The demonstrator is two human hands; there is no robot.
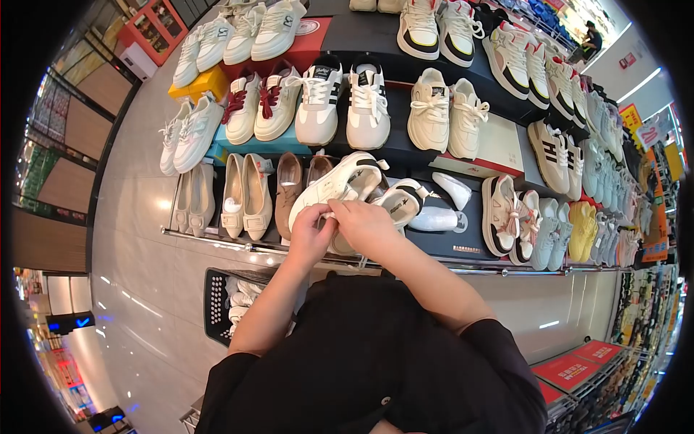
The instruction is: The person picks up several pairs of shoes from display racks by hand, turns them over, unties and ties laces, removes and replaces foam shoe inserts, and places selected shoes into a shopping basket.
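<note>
A white sneaker (329, 179) rests on the rack in front of me, its opening turned to the upper right. My left hand (312, 233) and my right hand (361, 224) meet over its lacing. The fingers of both are closed in a pinch around a small white bit that looks like the shoelace (331, 215); the fingers partly hide it. Just right of my right hand is the matching white sneaker (405, 201), its lower part hidden behind my hand and forearm. A white shoe insert (452, 189) and a clear-wrapped one (437, 219) lie farther right.
Beige flats (255, 197) and brown shoes (288, 189) stand left of the sneaker. Pairs of sneakers on boxes fill the tiers above. A metal rail (249, 247) edges the rack. Below it, a black basket (217, 304) holding white items stands by my left forearm.
</note>
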